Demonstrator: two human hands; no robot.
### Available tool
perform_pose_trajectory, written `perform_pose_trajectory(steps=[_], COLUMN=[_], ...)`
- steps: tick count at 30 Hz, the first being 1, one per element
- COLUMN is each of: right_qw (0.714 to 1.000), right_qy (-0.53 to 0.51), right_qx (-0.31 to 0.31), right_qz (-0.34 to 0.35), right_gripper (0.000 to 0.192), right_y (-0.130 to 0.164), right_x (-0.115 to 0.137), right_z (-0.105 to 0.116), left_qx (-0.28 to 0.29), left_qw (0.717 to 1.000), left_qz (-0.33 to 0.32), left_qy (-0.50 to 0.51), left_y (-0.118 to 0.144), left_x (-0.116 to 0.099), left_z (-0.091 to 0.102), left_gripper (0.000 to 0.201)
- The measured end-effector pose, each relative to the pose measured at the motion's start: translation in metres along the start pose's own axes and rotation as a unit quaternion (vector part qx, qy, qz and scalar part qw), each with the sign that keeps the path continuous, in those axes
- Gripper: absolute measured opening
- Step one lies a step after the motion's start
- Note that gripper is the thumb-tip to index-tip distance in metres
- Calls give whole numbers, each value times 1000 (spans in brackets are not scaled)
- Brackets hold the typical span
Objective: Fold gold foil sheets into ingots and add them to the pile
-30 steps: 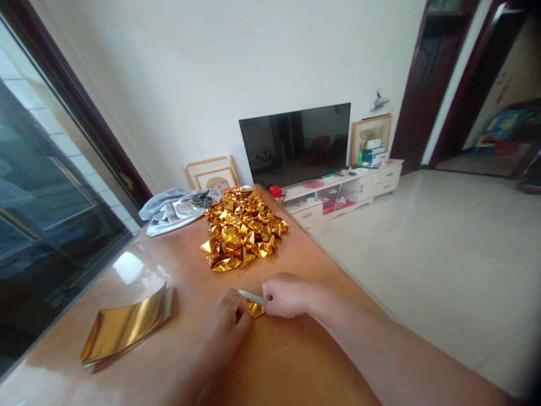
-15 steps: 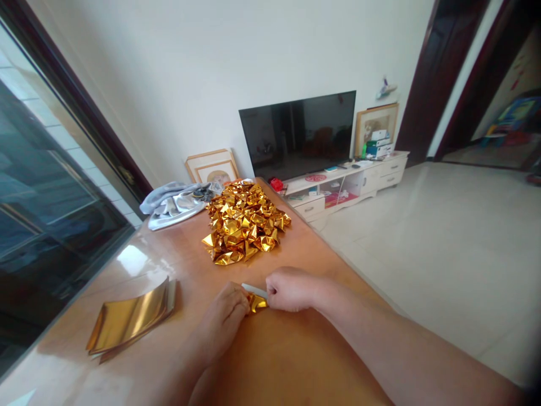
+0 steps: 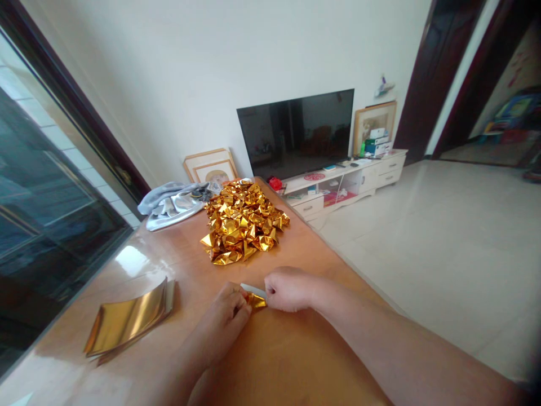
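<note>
A small sheet of gold foil paper [image 3: 257, 301], partly folded with a pale strip of its back showing along the far edge, lies on the table between my hands. My left hand [image 3: 230, 313] is closed on its left end, thumb and fingers pinched together. On the right end my right hand [image 3: 286, 289] is curled with the fingers tucked in, gripping the paper. Beyond them rises a heap of folded gold foil pieces [image 3: 243, 223]. To the left lies a slightly curled stack of flat gold foil sheets [image 3: 129, 318].
The brown table [image 3: 270, 361] ends at a right edge above a tiled floor. Grey and white cloth [image 3: 173, 206] lies at its far left corner. Behind stand a television [image 3: 300, 132] on a white cabinet [image 3: 310, 210] and leaning picture frames [image 3: 211, 166].
The thumb of my left hand has shifted a little on the foil paper. My right hand holds the same place, and the view has moved very slightly.
</note>
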State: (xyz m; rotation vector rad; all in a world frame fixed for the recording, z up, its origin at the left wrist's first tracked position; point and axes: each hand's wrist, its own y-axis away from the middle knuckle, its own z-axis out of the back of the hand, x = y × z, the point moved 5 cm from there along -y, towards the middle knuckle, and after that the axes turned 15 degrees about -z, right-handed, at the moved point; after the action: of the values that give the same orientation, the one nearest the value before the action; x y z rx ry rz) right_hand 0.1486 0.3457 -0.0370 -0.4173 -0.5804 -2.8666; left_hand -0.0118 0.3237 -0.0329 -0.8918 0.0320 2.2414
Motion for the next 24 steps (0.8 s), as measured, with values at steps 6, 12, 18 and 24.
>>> perform_pose_trajectory(steps=[6,12,18,24], right_qw=[1000,1000,1000,1000], right_qy=[13,7,7,22], right_qx=[15,4,-11,-10], right_qz=[-13,0,3,-1], right_gripper=[21,22,20,22], right_y=[4,5,4,7], right_x=[1,1,1,4], right_z=[3,4,3,5], left_qx=[-14,-3,3,18], left_qw=[999,999,998,996], left_qz=[14,7,17,11], left_qy=[-43,-51,-68,-92], left_y=[-1,-2,-2,-3], left_x=[5,6,4,3], left_z=[-4,-6,-6,-6], left_gripper=[30,31,30,29])
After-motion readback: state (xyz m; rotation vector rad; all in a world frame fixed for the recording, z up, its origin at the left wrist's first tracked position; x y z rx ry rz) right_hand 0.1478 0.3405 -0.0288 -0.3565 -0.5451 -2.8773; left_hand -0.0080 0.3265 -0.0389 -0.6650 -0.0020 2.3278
